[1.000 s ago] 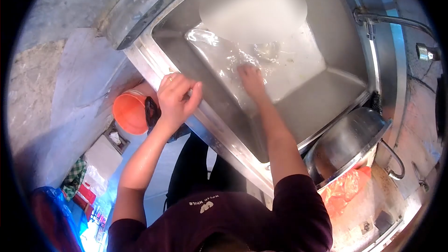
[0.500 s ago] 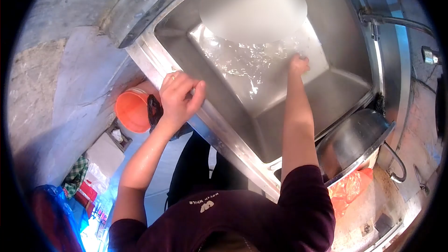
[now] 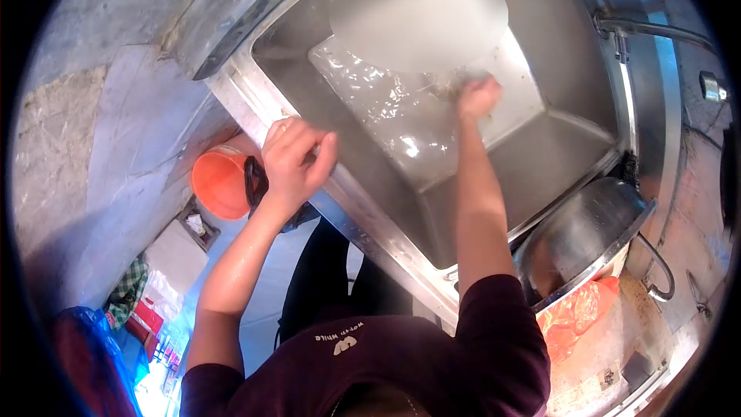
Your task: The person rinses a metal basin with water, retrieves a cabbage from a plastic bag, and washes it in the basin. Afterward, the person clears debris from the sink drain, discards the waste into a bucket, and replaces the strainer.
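A deep steel sink (image 3: 532,154) lies in front of me with shallow, rippling water (image 3: 397,108) over its bottom. Inside it, my right hand (image 3: 480,98) is down near the floor of the basin, fingers closed and smeared by motion. Something small and greyish shows by its fingertips, too blurred to name. At the sink's near left rim, my left hand (image 3: 297,156) rests loosely curled, with nothing visible in its fingers. A pale blurred oval hides the far part of the basin.
A tap (image 3: 621,46) stands over the sink's right side. A steel bowl (image 3: 583,235) leans by its right corner, above an orange plastic bag (image 3: 579,316). An orange bucket (image 3: 220,181) with a black bag stands at the left.
My right hand has moved left across the sink bottom, and the ripples have shifted. My left hand has stayed nearly still at the rim.
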Tool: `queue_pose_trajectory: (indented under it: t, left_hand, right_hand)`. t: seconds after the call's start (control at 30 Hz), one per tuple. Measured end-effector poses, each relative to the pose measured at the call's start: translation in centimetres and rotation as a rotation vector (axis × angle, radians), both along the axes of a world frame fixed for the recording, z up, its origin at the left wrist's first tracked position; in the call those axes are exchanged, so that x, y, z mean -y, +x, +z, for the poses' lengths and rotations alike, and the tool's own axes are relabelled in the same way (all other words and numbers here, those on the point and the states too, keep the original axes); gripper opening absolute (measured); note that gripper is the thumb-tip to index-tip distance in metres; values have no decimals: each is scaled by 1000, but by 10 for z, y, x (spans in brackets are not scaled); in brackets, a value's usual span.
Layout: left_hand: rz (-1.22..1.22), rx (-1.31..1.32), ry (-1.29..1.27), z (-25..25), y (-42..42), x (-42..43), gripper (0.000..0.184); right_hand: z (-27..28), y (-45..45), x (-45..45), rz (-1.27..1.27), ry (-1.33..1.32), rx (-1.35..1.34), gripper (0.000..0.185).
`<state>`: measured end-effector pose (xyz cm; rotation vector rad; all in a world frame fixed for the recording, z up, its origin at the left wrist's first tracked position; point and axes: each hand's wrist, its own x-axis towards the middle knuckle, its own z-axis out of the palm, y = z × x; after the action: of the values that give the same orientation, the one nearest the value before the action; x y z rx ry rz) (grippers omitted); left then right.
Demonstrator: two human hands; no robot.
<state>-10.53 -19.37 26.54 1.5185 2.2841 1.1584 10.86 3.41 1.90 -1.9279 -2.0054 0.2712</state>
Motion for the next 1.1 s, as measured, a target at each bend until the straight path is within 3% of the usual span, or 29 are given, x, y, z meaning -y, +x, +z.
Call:
queue_pose_trajectory:
  t: [0.1,0.2,0.33,0.63,0.77,0.93,1.1]
  left_hand:
    - [7,-5,-5,-1,0,0,9]
    - [13,-12,-17,-1,0,0,9]
    - [10,-15,-16,-1,1,0,9]
    - [0,-28,2,-3,1,1,9]
    - [1,-23,-18,-1,1,0,9]
    - [-13,-47,11,-4,0,-1,10]
    - [-13,-26,5,-2,-1,0,10]
  right_hand:
    - [-16,39,-10,-559,-108,166,31]
    - [-6,30,-7,-648,-321,51,34]
    - [-30,-6,2,-44,-252,3,22]
    - [16,-68,-14,371,-179,39,28]
    - [21,-145,-5,643,-307,122,48]
    - [8,-184,13,765,-384,273,51]
    - [-18,-109,29,654,-326,314,56]
